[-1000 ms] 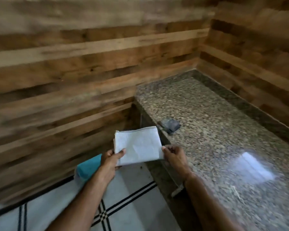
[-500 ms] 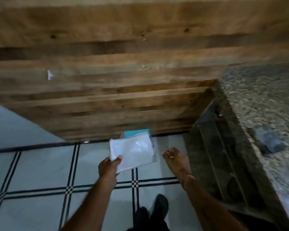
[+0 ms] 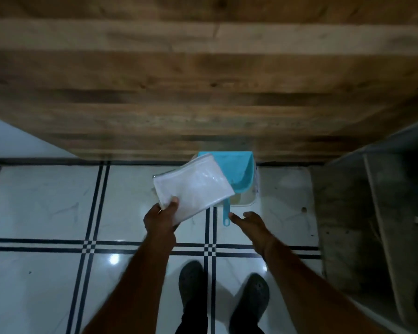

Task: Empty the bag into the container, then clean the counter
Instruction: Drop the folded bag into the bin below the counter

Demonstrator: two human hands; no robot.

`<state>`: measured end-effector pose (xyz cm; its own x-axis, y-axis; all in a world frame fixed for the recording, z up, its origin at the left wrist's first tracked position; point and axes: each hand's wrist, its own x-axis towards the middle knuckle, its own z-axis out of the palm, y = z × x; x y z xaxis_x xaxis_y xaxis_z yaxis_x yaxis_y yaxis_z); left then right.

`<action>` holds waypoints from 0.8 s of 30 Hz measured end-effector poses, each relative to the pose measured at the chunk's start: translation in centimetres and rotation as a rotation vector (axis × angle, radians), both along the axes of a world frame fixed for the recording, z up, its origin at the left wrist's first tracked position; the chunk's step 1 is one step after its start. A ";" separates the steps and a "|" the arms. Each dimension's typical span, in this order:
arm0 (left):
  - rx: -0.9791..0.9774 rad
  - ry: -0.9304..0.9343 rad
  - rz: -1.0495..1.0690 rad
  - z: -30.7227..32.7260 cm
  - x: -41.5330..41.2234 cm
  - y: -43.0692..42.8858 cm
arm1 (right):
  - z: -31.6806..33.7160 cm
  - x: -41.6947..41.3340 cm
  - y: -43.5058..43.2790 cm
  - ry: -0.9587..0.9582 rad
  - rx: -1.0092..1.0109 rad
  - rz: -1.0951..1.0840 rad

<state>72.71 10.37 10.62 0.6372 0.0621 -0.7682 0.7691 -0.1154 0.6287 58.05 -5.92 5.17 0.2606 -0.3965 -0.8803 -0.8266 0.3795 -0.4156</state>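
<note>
- The wooden plank wall (image 3: pixel 203 80) fills the whole upper half of the frame, with its boards running from side to side.
- The tiled floor (image 3: pixel 46 201) takes the lower half. It is white and glossy, crossed by pairs of thin black lines.
- At the right edge we see the grey stone side of the counter (image 3: pixel 348 213), dark and blurred.
- Two dark shoes (image 3: pixel 191 283) stand on the floor at lower centre, between the two bare forearms.
- The bag (image 3: pixel 198 189) is a flat white pouch with a zip along its upper left edge. It is held tilted in the centre of the frame, partly above the container. We can read no writing on it.
- The teal dustpan (image 3: pixel 237 169) lies on the container, just right of the bag. Its thin handle points down toward the person.
- The container (image 3: pixel 249 201) is pale and stands on the floor at the foot of the wall. Only its near right corner shows.
- The left hand (image 3: pixel 159 220) grips the lower left corner of the bag, with the thumb on top and the fingers curled under.
- The right hand (image 3: pixel 249 222) holds nothing. Its fingers are stretched out just beside the end of the dustpan handle, and we cannot tell if they touch it.
</note>
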 end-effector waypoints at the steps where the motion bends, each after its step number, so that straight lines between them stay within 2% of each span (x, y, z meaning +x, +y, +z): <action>1: -0.024 0.008 0.031 -2.2 0.8 0.0 | -2.3 1.2 0.0 -0.003 0.040 -0.023; 6: -0.140 0.062 0.150 -11.4 3.4 -0.2 | -13.5 4.7 0.2 0.019 0.127 -0.116; 10: -0.156 0.088 0.140 -15.0 4.0 0.4 | -17.9 5.0 0.4 -0.051 0.011 -0.183; 16: -0.109 0.084 0.193 -13.5 3.3 1.0 | -13.3 0.1 1.1 -0.219 -0.072 -0.412; 20: 0.062 0.033 0.186 -11.3 3.2 -2.1 | -8.4 -5.6 0.7 -0.147 -0.166 -0.509; 24: 0.105 -0.027 0.103 -12.9 2.7 -6.6 | -6.3 -9.5 0.0 -0.079 -0.271 -0.522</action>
<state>75.36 3.77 -2.32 0.6434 0.2070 -0.7370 0.7634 -0.1027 0.6376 48.52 -5.89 -1.12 0.0316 -0.6982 -0.7152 -0.5217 0.5988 -0.6076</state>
